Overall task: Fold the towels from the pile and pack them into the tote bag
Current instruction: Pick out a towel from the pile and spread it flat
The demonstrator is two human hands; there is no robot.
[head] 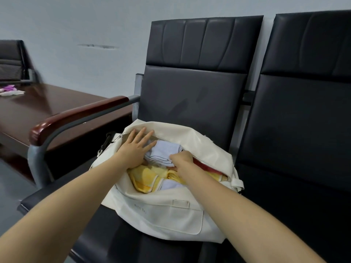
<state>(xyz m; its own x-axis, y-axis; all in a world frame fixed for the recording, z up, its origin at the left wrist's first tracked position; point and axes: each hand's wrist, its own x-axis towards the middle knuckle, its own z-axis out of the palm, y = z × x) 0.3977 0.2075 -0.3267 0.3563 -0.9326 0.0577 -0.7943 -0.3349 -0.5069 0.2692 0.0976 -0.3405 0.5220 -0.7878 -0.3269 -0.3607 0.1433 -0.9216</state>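
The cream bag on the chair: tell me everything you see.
The tote bag is cream fabric with a front pocket and a red-edged zip. It slumps unzipped on a black chair seat. Inside lie a yellow towel and a pale towel. The left hand presses flat at its far rim; the right hand grips the pale towel.

Black padded chair seat (106, 242) carried one item: cream tote bag (171, 215), resting toward the backrest, mouth open upward. Wood-capped armrest (76, 114) stood beside it. Beyond the armrest, dark brown counter (47, 107) bore a purple thing (8, 88) touching a white thing (11, 93); both too blurred to identify.
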